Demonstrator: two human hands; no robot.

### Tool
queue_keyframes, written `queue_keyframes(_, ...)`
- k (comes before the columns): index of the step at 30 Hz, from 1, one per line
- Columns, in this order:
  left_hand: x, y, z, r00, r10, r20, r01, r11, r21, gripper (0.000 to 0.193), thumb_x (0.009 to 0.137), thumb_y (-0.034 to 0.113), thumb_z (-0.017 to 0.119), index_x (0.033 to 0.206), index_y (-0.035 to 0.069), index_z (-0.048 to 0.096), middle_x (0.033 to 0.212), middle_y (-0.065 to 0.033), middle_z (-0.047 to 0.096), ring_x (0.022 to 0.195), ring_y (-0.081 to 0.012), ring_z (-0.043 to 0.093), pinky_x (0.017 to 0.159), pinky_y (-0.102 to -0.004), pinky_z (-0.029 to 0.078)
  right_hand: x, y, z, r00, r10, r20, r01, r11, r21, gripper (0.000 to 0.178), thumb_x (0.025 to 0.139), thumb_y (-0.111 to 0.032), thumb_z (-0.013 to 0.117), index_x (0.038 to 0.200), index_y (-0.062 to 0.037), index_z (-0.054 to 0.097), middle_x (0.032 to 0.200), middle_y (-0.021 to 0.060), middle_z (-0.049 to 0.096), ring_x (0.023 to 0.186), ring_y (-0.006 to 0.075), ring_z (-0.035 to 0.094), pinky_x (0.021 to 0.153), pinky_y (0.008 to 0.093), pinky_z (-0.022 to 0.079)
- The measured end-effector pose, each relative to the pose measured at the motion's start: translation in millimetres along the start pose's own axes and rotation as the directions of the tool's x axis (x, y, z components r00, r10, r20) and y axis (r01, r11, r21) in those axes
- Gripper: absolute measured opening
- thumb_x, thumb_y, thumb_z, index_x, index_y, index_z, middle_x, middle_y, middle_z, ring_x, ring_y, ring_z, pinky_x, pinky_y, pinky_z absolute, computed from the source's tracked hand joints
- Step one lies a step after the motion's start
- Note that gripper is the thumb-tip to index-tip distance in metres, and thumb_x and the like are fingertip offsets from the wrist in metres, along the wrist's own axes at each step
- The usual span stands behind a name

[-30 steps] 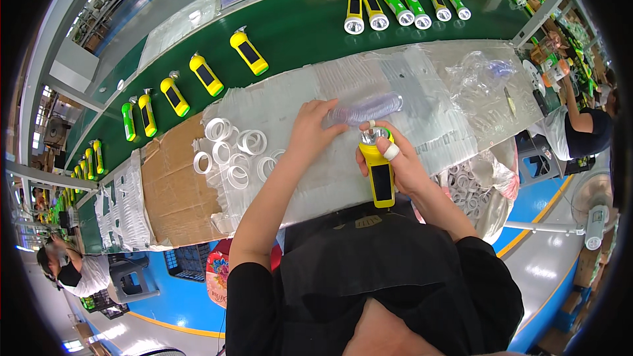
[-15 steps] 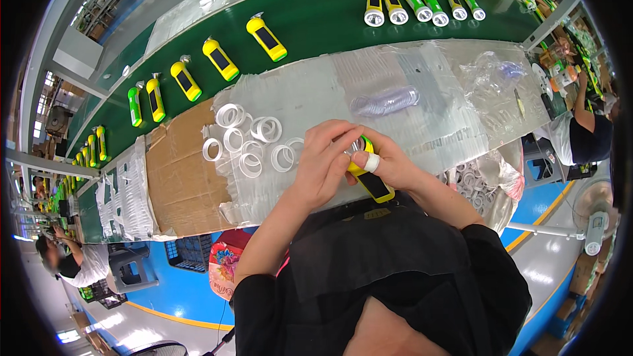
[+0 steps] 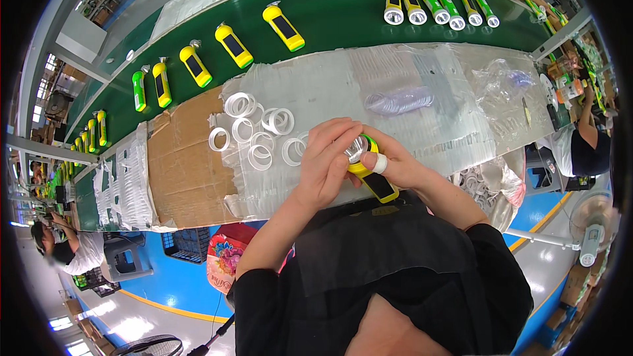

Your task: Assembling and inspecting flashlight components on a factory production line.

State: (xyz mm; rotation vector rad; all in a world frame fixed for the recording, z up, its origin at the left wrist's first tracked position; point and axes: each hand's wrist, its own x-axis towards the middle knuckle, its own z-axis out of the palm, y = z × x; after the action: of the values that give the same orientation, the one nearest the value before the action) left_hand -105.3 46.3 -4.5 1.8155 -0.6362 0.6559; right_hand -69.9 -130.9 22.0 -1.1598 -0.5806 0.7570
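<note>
A yellow flashlight (image 3: 380, 187) with a dark panel and green trim is held close to my body, its silvery reflector (image 3: 357, 149) tilted up. My right hand (image 3: 394, 162), a white wrap on its thumb, is closed round the flashlight near the head. From the other side, the fingers of my left hand (image 3: 330, 161) close over the rim of the head; some fingertips are hidden. Left of my hands, several white rings (image 3: 260, 157) lie loose on the plastic-covered table (image 3: 310, 92). Beyond them is a stack of clear round lenses (image 3: 399, 101).
Along the green belt (image 3: 336, 16) lie several yellow and green flashlights (image 3: 231, 46), with another group (image 3: 435, 8) standing at the far right. A bag of rings (image 3: 484, 188) hangs beside the table's right end. Brown cardboard (image 3: 188, 158) covers the left. Other people work at both sides.
The view has shifted a little, moving the tabletop things rightward in the picture. More of the reflector shows between my hands, which still hold the flashlight.
</note>
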Motion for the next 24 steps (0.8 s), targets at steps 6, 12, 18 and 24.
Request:
queue_keyframes(6, 1, 1, 3, 0.997, 0.042, 0.066, -0.04, 0.999, -0.032, 0.038, 0.094, 0.017, 0.042, 0.12, -0.002, 0.06, 0.127, -0.0175, 0.058, 0.118, -0.0367, 0.052, 0.1, -0.0454, 0.037, 1, 7, -4, 0.999, 0.017, 0.039, -0.014, 0.996, -0.088, 0.043, 0.098, -0.032, 0.056, 0.127, -0.0026, 0.044, 0.098, 0.009, 0.058, 0.079, 0.0163, 0.061, 0.069, 0.0296, 0.051)
queue_keyframes(12, 3, -7, -1, 0.995, 0.094, 0.03, -0.096, 0.992, 0.081, 0.038, 0.092, 0.017, 0.041, 0.12, -0.001, 0.06, 0.125, -0.0172, 0.059, 0.121, -0.0374, 0.051, 0.101, -0.0458, 0.036, 7, 8, 1, 0.996, 0.087, -0.008, -0.086, 0.994, 0.063, 0.043, 0.098, -0.032, 0.056, 0.127, -0.0029, 0.043, 0.099, 0.0095, 0.057, 0.078, 0.0173, 0.061, 0.07, 0.0302, 0.051)
queue_keyframes(18, 10, 9, -11, 0.984, -0.035, -0.173, 0.056, 0.991, 0.12, 0.038, 0.086, 0.011, 0.055, 0.123, 0.0, 0.059, 0.132, -0.0167, 0.055, 0.122, -0.0384, 0.049, 0.102, -0.045, 0.037, 31, 4, -6, 0.992, -0.123, 0.02, 0.124, 0.992, -0.004, 0.039, 0.098, -0.028, 0.056, 0.128, -0.0073, 0.043, 0.094, 0.0101, 0.059, 0.075, 0.0175, 0.06, 0.069, 0.0308, 0.05)
queue_keyframes(24, -4, -1, -77, 0.958, -0.232, 0.169, 0.105, 0.831, 0.546, 0.065, 0.07, 0.02, 0.079, 0.13, 0.012, 0.056, 0.123, -0.0125, 0.057, 0.108, -0.0319, 0.056, 0.09, -0.0437, 0.046, 64, -4, -24, 0.912, -0.404, -0.072, 0.405, 0.914, 0.004, 0.035, 0.096, -0.028, 0.057, 0.123, -0.0086, 0.044, 0.088, 0.0092, 0.06, 0.073, 0.0152, 0.058, 0.068, 0.0303, 0.049)
